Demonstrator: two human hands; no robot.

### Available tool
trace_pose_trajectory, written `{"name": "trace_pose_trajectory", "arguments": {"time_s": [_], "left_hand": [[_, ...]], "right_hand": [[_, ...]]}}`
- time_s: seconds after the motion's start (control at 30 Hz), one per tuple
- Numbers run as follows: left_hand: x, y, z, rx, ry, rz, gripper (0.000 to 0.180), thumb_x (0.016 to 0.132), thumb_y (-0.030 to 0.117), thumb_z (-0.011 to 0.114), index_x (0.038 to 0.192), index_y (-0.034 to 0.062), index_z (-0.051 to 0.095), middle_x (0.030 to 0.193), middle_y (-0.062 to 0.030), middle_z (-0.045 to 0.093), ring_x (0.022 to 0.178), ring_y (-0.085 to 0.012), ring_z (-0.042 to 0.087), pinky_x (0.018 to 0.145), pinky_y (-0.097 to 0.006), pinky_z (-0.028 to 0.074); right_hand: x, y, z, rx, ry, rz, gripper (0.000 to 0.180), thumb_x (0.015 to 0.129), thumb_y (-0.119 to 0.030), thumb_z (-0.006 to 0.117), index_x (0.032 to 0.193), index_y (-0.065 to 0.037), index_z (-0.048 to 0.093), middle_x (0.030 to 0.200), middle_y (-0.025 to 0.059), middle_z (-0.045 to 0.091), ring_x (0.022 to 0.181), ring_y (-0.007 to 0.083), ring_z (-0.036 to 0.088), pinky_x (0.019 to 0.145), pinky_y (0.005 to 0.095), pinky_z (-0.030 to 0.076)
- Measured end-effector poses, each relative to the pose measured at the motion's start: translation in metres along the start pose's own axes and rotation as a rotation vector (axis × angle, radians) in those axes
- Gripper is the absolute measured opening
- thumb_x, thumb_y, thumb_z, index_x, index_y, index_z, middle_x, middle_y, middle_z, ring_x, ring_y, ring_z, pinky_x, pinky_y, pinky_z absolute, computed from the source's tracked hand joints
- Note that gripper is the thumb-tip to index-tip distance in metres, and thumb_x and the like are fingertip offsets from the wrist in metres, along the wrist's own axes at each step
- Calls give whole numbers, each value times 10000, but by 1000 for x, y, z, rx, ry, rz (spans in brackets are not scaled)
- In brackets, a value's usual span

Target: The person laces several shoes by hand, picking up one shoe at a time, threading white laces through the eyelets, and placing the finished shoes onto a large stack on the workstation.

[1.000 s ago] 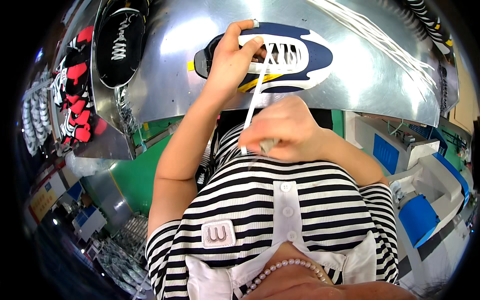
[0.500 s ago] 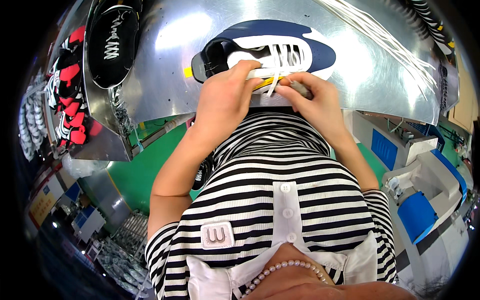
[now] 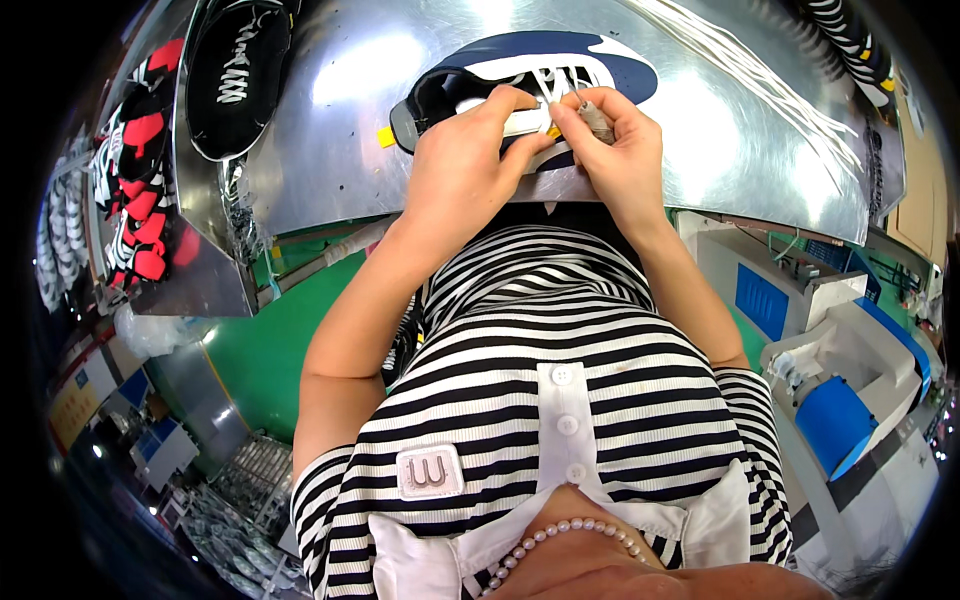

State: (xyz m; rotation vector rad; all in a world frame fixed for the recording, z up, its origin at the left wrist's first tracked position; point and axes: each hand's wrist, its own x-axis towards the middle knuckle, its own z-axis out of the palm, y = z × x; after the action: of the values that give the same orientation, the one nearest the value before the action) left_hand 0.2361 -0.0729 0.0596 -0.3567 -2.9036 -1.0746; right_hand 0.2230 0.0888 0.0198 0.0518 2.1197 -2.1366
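Observation:
A navy and white sneaker (image 3: 622,72) lies on its sole on the metal table, its toe to the right and its dark collar to the left. White lace (image 3: 546,82) crosses part of its eyelet rows. My left hand (image 3: 465,155) pinches the near side of the shoe opening, thumb and forefinger on the white edge. My right hand (image 3: 628,160) closes round a small tool with a grey wrapped grip (image 3: 597,122) and a thin metal shaft, held over the laces. The tool's tip is hidden, and the fingers cover much of the shoe's near side.
Loose white laces (image 3: 740,75) lie across the metal table (image 3: 340,150) at the right. A black laced shoe (image 3: 235,85) stands at the left edge, with red, black and white shoe parts (image 3: 145,190) beyond it. A grey and blue machine (image 3: 840,400) stands at the lower right.
Both hands have shifted, the right one upward from the shoe's near side onto the laces with the tool more upright. The lace end hanging over the near side no longer shows there.

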Motion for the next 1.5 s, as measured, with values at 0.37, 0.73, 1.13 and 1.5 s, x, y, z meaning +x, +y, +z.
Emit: {"name": "trace_pose_trajectory", "arguments": {"time_s": [0.37,0.73,1.13,1.5], "left_hand": [[2,-3,8,66,61,-52,274,844,226,739,1022,44,636,866,-114,712,621,-255,655,587,-329,496],[1,-4,17,35,32,281,249,835,70,707,1069,57,623,695,-140,616,585,-297,611,523,-378,454],[12,5,-2,-2,-309,10,258,862,200,689,1067,44,667,824,-174,688,638,-323,647,589,-373,488],[16,-1,-3,-204,-151,-198,355,933,301,621,957,-52,598,838,-184,684,755,-340,653,683,-404,506]], "right_hand": [[-23,-12,-25,-273,-169,-59,141,971,-123,578,999,-2,510,755,103,664,604,146,619,548,271,472],[-6,-3,-5,-497,-109,-97,150,953,-139,578,991,-18,497,689,134,659,625,317,663,574,387,502],[39,5,-50,-333,77,-295,151,888,-156,669,976,-32,666,771,63,690,608,113,611,574,260,471],[48,-10,-50,-724,-176,-241,178,841,-164,668,910,-2,644,699,107,624,604,205,594,605,303,483]]}}
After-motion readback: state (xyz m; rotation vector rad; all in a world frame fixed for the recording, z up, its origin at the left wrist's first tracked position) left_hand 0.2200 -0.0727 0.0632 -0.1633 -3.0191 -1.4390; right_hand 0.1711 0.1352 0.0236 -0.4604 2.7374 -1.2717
